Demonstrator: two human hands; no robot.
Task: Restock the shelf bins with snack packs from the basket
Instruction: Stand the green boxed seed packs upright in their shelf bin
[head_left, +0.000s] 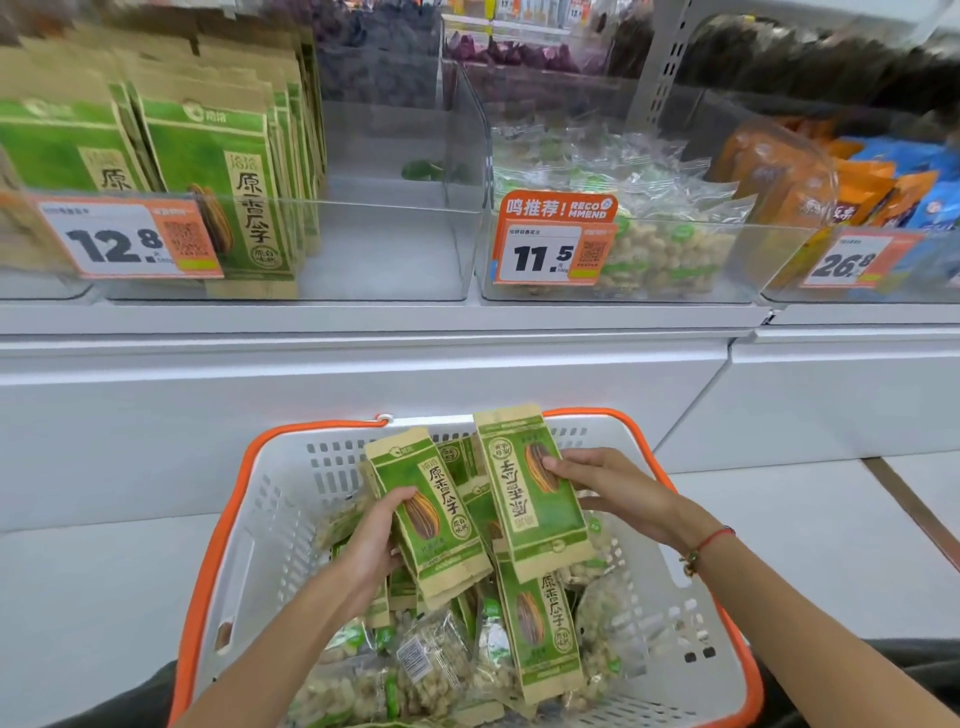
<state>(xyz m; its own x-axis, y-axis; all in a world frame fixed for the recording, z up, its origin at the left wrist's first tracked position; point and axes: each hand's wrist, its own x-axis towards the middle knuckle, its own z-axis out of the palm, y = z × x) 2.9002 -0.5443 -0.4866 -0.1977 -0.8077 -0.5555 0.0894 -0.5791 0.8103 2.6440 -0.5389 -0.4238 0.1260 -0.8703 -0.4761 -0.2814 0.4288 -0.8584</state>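
both hands are down in the basket (244, 525), each with its own pack. left hand (375, 535) has fingers curled round the left edge of an upright green seed pack (434, 514), with a stack of similar packs apparently bunched behind it. right hand (605, 491) pinches a second seed pack (530, 493) by its right edge, thumb below, fingers over the face; this one is upside down, print inverted.

more seed packs and clear bags of nuts (431, 670) lie loose in the basket bottom.

target looks like the seed bin (363, 249) on the shelf, 12.8 tag (127, 239): packs stand in rows on its left side, right half bare. the peanut bin (743, 260) next to it is roughly half full.

handling, my read: paper pouches, flat, light, fairly stiff along the sealed edges, contents shift inside. side-edge grip works; gripping mid-body will crease the paper. a stack in one hand may fan out or slip, so squeeze across the faces. flip the inverted pack before it goes in so the print faces front. nut bags are slick film, softer, better grabbed by the body.
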